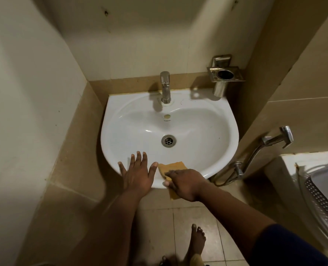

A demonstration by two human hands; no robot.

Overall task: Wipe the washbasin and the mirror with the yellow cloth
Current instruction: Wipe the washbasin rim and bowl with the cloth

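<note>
A view looking down into a small tiled bathroom corner. On the left stands a pale wall (pixel 24 93) with a band of tan tile below it. In the middle, a white washbasin (pixel 197 131) is fixed against the back wall, its bowl holding a round metal drain (pixel 168 140) at the centre. A chrome tap (pixel 165 87) rises upright from the back rim of the basin.

At the near rim, the left hand (pixel 137 174) lies flat on the basin's front edge, fingers straight and spread wide, holding nothing. Just beside it, to its right, the right hand (pixel 182 182) presses a yellow cloth (pixel 171 167) down onto the front rim. The fingers rest on top of the cloth and the thumb curls at its near edge. The cloth drapes over the rim, part lying inside the bowl, part hanging below the edge. A dark blue sleeve (pixel 293 246) covers the upper right arm.

Below, a bare foot (pixel 196 240) stands on the beige floor tiles.

To the right of the tap, a metal holder (pixel 224 74) is mounted on the wall above the basin's back corner. Farther right, a chrome hand sprayer (pixel 278 139) hangs on the side wall, and a white fixture (pixel 286 166) sits at the right edge.
</note>
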